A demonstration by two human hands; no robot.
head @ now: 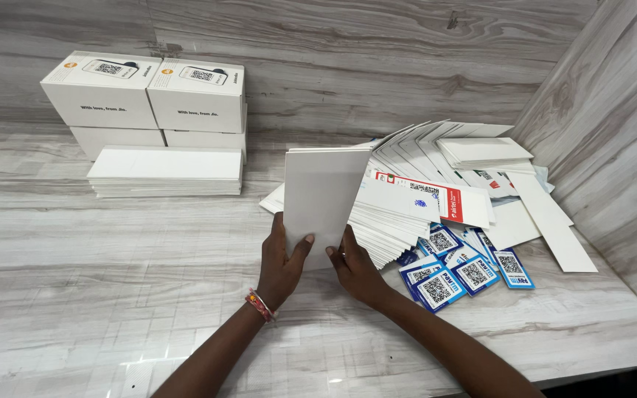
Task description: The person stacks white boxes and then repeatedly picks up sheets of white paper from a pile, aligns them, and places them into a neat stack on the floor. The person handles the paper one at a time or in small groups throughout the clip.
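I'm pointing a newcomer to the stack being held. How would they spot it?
Start at the messy heap of white envelopes by the right wall. At its left edge, the left hand and right hand hold a plain white card stack, the only one standing upright.

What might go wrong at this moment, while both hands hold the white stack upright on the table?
1. The left hand and right hand grip the white stack only near its bottom edge, so the upper sheets may fan out or tip over.
2. The slanted pile of envelopes leans right beside it; a nudge may make it slide.
3. The blue code stickers lie loose near the right wrist and may be swept toward the table edge.
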